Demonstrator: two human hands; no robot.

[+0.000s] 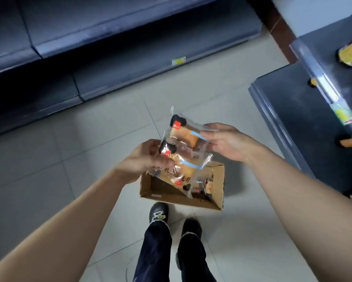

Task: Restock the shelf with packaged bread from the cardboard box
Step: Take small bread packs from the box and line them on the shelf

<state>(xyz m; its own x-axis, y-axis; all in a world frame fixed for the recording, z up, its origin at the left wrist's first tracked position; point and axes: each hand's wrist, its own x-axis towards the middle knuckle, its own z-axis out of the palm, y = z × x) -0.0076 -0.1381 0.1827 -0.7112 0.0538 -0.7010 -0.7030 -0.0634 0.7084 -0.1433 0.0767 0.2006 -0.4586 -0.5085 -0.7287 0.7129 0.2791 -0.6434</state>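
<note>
I hold clear packets of bread above an open cardboard box [218, 186] on the tiled floor. My left hand [142, 159] grips the lower bread packet [179, 171] at its left end. My right hand [226, 142] pinches the right edge of the upper bread packet [184, 132]. Both packets show tan bread, black and red labels and blue stripes. A few more packets [206, 185] lie in the box's right end. The dark shelf [114, 64] runs across the top of the view, bare.
A second dark shelf unit [289, 102] stands at the right with a few packaged goods [350, 52] on its upper tier. My two black shoes [158, 212] stand just below the box. Pale floor tiles spread to the left.
</note>
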